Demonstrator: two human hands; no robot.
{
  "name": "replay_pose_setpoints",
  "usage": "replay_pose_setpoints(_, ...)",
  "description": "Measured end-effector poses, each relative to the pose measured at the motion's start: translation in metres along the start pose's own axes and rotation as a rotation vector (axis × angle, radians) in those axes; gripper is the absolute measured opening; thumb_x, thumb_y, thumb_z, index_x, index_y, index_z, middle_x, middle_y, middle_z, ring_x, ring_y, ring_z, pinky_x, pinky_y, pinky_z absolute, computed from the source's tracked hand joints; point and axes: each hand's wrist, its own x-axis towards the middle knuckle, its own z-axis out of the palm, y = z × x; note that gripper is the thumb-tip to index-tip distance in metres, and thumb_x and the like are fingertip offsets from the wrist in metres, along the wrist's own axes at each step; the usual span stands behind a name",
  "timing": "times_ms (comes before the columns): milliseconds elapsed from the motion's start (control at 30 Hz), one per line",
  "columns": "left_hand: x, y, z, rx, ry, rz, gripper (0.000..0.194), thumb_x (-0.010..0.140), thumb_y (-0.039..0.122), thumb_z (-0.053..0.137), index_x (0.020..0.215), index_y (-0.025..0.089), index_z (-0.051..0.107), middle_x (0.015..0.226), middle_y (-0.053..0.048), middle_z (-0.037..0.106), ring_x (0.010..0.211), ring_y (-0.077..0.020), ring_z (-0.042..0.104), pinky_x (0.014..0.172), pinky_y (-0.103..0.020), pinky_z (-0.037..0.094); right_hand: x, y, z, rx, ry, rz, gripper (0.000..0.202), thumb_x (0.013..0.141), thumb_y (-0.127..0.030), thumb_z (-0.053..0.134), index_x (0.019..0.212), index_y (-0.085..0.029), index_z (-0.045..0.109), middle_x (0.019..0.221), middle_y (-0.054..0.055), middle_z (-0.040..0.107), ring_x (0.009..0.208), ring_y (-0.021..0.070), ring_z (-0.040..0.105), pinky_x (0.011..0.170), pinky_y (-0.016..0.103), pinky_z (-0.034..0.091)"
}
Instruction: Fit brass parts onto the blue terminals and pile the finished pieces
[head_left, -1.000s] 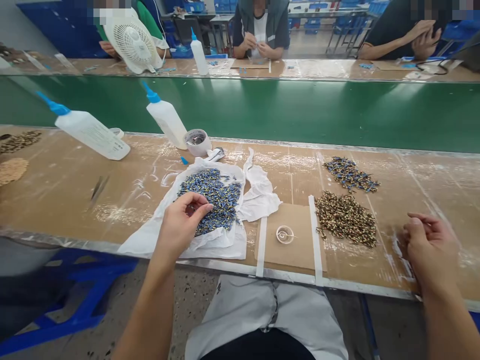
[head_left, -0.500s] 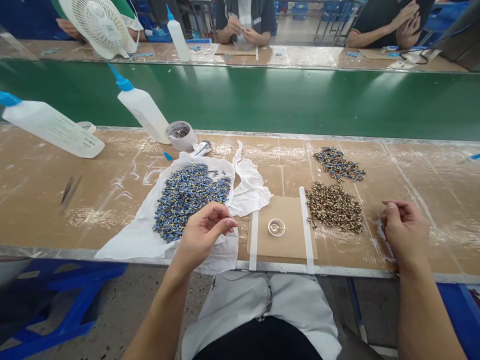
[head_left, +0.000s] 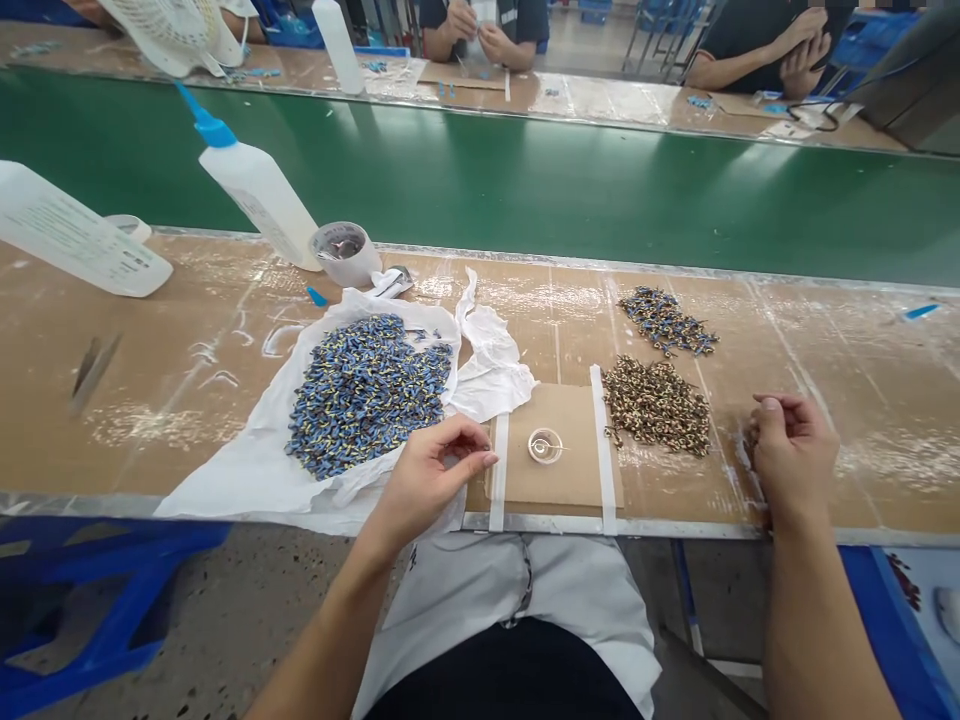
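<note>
My left hand (head_left: 441, 472) is in a pinch beside the left tape strip of a cardboard pad (head_left: 559, 485); whatever is between its fingertips is too small to make out. On that pad sits a small round clear cup (head_left: 544, 446) with a thin pale stick lying across it. Left of the hand, a heap of small blue, yellow and dark parts (head_left: 367, 390) lies on a white sheet (head_left: 217, 480). My right hand (head_left: 796, 450) rests on the table with curled fingers, their contents hidden. Closest to it is a pile of brown-and-gold parts (head_left: 656, 405).
Behind that pile is a smaller group of blue-and-gold parts (head_left: 667, 320). A white bottle with blue nozzle (head_left: 259, 200), a tape roll (head_left: 345, 255), another bottle (head_left: 82, 240) and tweezers (head_left: 94, 372) lie leftward. Beyond a green belt (head_left: 480, 170), co-workers sit with a fan (head_left: 172, 35).
My left hand has moved right, away from the blue heap to the cardboard pad's left edge. My right hand stays about the same. The whole view has shifted slightly.
</note>
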Motion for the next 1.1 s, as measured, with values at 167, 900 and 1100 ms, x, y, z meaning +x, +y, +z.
replay_pose_setpoints(167,-0.001,-0.006,0.008,0.052,-0.063,0.016,0.015,0.086,0.028,0.069,0.082,0.015,0.064,0.075,-0.001,0.063,0.071,-0.0127,0.058,0.067,-0.022,0.045,-0.044,-0.042,0.0,0.08,-0.023,-0.124,0.027,0.09,-0.044,0.061,0.091,-0.018,0.065,0.064,0.003,0.057,0.051,0.0143,0.052,0.05,0.03,0.042)
replay_pose_setpoints(900,-0.001,-0.02,0.006,0.106,-0.06,0.026,0.006,0.086,0.019,0.069,0.091,0.017,0.072,0.085,-0.001,0.074,0.075,-0.0111,0.068,0.071,-0.018,0.052,-0.105,-0.135,0.07,0.104,-0.807,-0.466,0.008,0.095,-0.021,0.059,0.092,-0.021,0.067,0.089,0.003,0.064,0.072,0.0134,0.057,0.064,0.027,0.046)
replay_pose_setpoints(1100,-0.002,-0.02,0.006,0.134,-0.078,0.028,0.006,0.088,0.02,0.068,0.091,0.017,0.071,0.087,0.0,0.073,0.078,-0.0114,0.067,0.072,-0.018,0.052,-0.106,-0.145,0.085,0.074,-0.808,-0.615,0.007,0.093,-0.021,0.061,0.094,-0.022,0.068,0.105,0.008,0.058,0.089,0.0176,0.059,0.08,0.034,0.051)
